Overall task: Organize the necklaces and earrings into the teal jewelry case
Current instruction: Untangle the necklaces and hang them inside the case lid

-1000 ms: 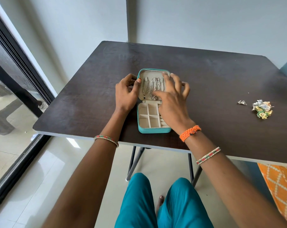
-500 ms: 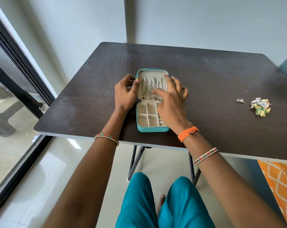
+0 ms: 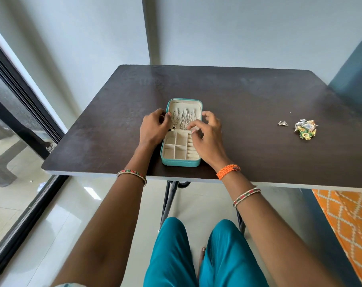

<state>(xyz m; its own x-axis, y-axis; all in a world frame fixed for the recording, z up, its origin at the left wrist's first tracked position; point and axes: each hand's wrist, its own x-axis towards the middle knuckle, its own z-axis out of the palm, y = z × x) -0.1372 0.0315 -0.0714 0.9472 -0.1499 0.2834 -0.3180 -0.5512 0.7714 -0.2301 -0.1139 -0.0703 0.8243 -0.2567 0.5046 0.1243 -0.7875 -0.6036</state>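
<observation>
The teal jewelry case [image 3: 180, 163] lies open near the table's front edge, its lid flat behind the tray. Several silver necklaces [image 3: 182, 119] hang in a row inside the beige lid. The tray's compartments look empty. My left hand [image 3: 153, 129] grips the lid's left edge with thumb and fingers. My right hand [image 3: 209, 138] hovers over the lid's lower right corner, fingers curled, thumb and forefinger pinching the bottom end of the rightmost necklace. A heap of colourful earrings [image 3: 305, 128] and a small silver earring [image 3: 283, 123] lie far right on the table.
The dark wooden table [image 3: 248, 96] stands against a pale wall. A glass sliding door runs along the left. An orange patterned cloth [image 3: 350, 220] sits low at the right, below the table edge. My knees in teal trousers are under the table.
My right hand has pulled back from lying spread over the necklaces and curled its fingers at the lid's lower right. The left hand stays on the lid's edge.
</observation>
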